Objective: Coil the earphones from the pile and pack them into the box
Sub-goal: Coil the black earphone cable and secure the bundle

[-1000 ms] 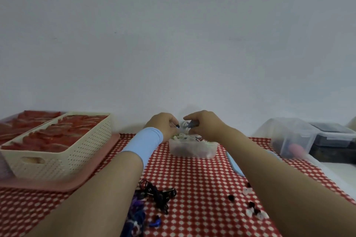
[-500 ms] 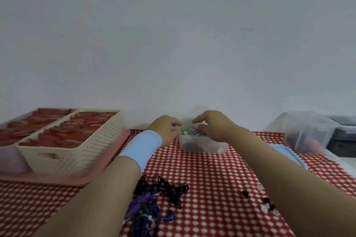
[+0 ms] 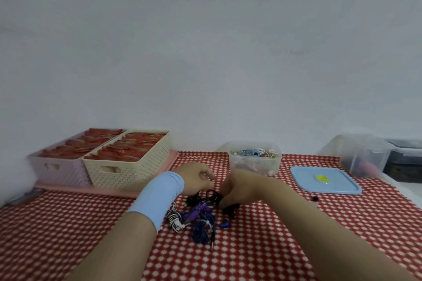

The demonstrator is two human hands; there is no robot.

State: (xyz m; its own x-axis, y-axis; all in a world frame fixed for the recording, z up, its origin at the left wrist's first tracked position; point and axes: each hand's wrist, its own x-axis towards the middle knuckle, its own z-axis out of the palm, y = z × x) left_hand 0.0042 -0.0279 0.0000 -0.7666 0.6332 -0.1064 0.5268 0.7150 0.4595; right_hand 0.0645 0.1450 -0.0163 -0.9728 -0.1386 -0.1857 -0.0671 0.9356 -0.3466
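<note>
The pile of tangled earphones (image 3: 201,217), black, purple, blue and white, lies on the checked cloth in front of me. My right hand (image 3: 237,191) reaches down on the pile's far right side, its fingers curled round a black earphone cable (image 3: 213,196). My left hand (image 3: 196,180), with a light blue sleeve at the wrist, hovers just behind the pile with fingers loosely curled and nothing visibly in them. The clear plastic box (image 3: 254,166) stands beyond my hands, and several coiled earphones lie in it.
The box's light blue lid (image 3: 324,181) lies flat to its right. Two perforated baskets (image 3: 127,166) with red contents stand on a pink tray at the left. Clear and dark containers (image 3: 363,157) sit at the far right. A small black earpiece (image 3: 315,199) lies near the lid.
Both hands have pulled back from the clear box to the pile. The coil they held over the box now lies inside it. My right hand has taken hold of a black cable.
</note>
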